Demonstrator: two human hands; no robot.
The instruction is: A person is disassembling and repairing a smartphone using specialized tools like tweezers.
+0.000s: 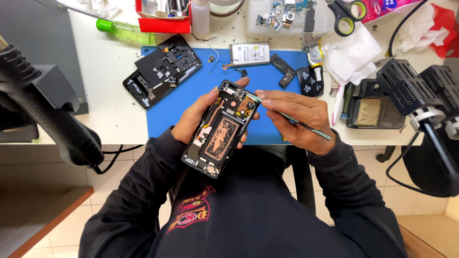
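My left hand cradles an opened black phone frame, its insides facing up with a copper-coloured patch in the middle. My right hand pinches a thin green-striped tool like a pen, its tip touching the upper part of the phone near the small components. Both hands hover over the near edge of a blue work mat.
On the mat lie a second dismantled phone body, a silver battery and small black parts. A black hot-air gun hangs at left, a lamp head at right. Scissors, tissues, a parts tray at back.
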